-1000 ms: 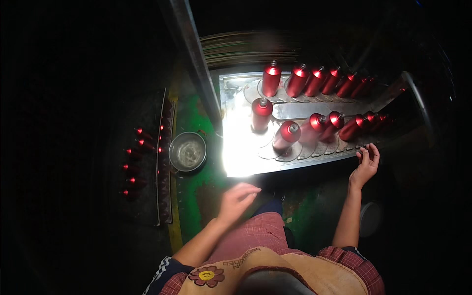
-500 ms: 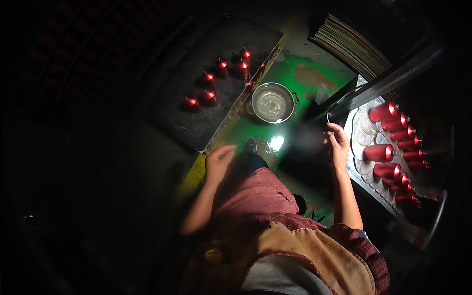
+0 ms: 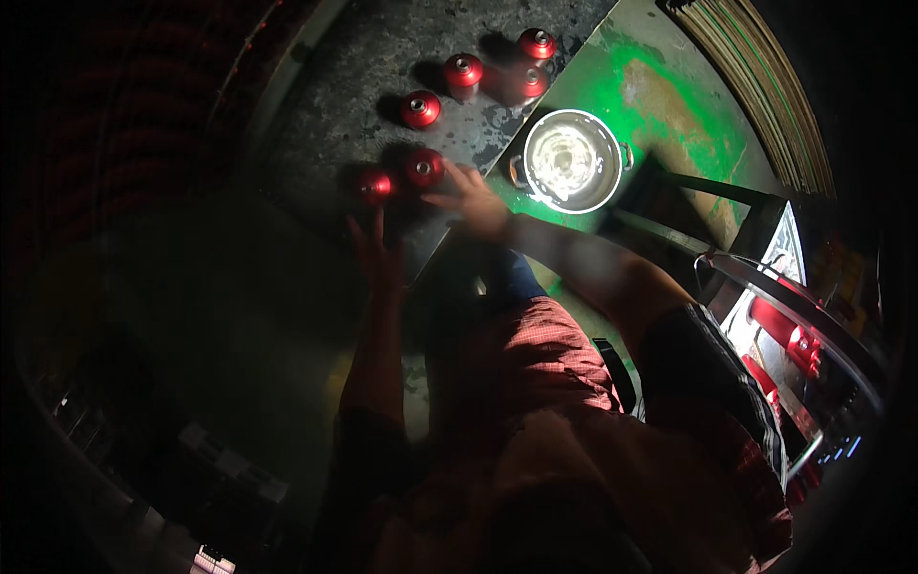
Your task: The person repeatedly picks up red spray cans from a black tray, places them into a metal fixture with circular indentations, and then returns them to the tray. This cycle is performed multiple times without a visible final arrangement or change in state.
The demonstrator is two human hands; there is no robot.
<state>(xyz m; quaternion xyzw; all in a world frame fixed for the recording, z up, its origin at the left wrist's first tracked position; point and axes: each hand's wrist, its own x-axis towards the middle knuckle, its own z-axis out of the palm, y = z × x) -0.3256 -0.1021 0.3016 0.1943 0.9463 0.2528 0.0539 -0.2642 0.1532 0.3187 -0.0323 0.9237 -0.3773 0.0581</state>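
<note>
Fingers of the right hand (image 3: 475, 203) are spread, touching a red spool (image 3: 424, 167); the left hand (image 3: 375, 251), open, is held just below another (image 3: 375, 185). Both spools are stood on a dark mottled plate (image 3: 382, 48); a steel pot (image 3: 572, 160) is seen beside it on green-stained flooring (image 3: 660, 86).

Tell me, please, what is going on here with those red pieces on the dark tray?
A person is bent over a dark tray that holds five red bobbins with metal tops. The right hand reaches to the nearest red bobbin and its fingers touch it, though a closed grip is not visible. The left hand is open, fingertips just below another red bobbin. A shiny steel pot stands beside the tray on a green-stained surface. The scene is dim.
</note>
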